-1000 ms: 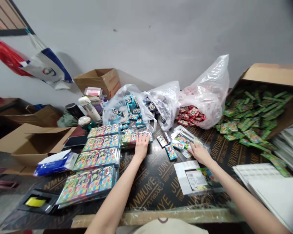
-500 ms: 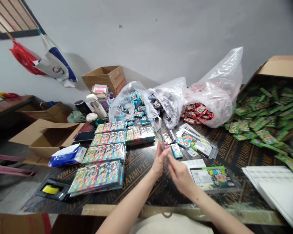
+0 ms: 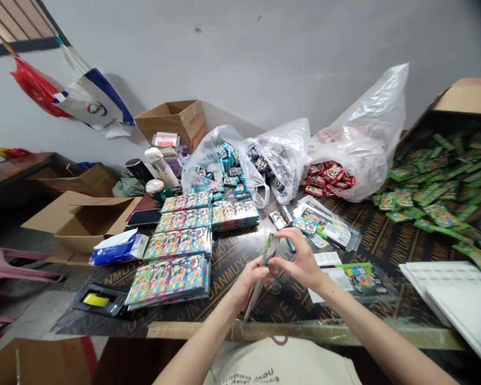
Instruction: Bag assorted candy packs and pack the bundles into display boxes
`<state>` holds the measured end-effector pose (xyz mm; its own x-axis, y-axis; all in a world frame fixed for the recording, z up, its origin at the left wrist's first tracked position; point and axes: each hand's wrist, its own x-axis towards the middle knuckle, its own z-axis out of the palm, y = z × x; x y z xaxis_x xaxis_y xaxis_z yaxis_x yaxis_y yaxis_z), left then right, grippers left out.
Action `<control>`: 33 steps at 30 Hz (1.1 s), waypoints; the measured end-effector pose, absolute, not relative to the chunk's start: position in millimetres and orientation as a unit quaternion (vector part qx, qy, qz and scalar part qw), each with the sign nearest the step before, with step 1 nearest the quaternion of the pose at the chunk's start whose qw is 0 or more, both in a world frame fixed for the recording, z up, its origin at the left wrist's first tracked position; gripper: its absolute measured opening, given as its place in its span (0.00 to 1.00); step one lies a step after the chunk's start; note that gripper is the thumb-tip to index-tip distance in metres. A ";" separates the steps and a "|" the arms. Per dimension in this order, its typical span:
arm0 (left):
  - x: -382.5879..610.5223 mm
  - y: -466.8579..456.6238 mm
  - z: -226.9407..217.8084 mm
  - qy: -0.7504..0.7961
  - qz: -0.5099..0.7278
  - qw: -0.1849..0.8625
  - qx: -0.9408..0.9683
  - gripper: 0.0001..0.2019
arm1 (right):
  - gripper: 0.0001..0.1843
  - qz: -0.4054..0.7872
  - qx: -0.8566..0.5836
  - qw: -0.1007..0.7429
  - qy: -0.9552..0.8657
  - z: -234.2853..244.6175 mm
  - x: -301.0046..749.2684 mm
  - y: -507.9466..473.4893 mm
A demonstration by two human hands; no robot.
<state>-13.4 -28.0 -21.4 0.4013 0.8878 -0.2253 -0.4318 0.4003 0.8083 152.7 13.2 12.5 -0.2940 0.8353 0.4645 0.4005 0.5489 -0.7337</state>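
Note:
Over the dark plywood table (image 3: 248,251), both hands meet on a clear plastic sleeve (image 3: 260,280) that stands on edge with a green printed card in it. My left hand (image 3: 249,278) grips its lower part. My right hand (image 3: 300,259) pinches its upper edge, fingers curled. Left of my hands lie rows of colourful card packs in clear wrap (image 3: 176,251). Loose small packs and sleeves (image 3: 308,224) lie just beyond my right hand. A packed sleeve with a white and green card (image 3: 344,275) rests by my right forearm.
Clear bags of blue packs (image 3: 220,166), purple packs (image 3: 276,160) and red packs (image 3: 344,160) stand at the back. A tipped carton spills green packs (image 3: 433,187) at right. White sheets (image 3: 452,297) lie at front right. Open cartons (image 3: 84,219), a flask and a tape dispenser (image 3: 98,299) sit left.
My hands left the packs on the table, came together near me and now hold a sleeve between them. The view has shifted a little.

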 end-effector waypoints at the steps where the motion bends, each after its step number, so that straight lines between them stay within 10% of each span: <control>1: -15.4 -27.8 -20.2 0.334 0.423 0.765 0.352 0.21 | 0.22 0.243 -0.408 0.445 -0.760 12.8 153.3 14.5; 16: -17.9 -32.9 -2.5 0.342 0.402 0.757 0.386 0.23 | 0.24 0.328 -0.353 0.228 -0.847 25.6 165.8 25.8; 24: -18.0 -28.2 -5.7 0.438 0.440 0.724 0.300 0.18 | 0.32 0.433 -0.478 0.446 -0.621 -8.4 147.8 17.1; 33: -27.4 -21.5 -19.0 0.558 0.428 0.481 0.523 0.21 | 0.15 0.631 -0.396 0.425 -0.513 -16.6 137.0 12.7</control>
<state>-27.4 -21.5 -19.0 0.0093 0.9960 -0.0891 0.1718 0.0862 0.9814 137.0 12.7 -16.6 -0.3248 0.9436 -0.0646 -0.1292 -0.1119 -0.9853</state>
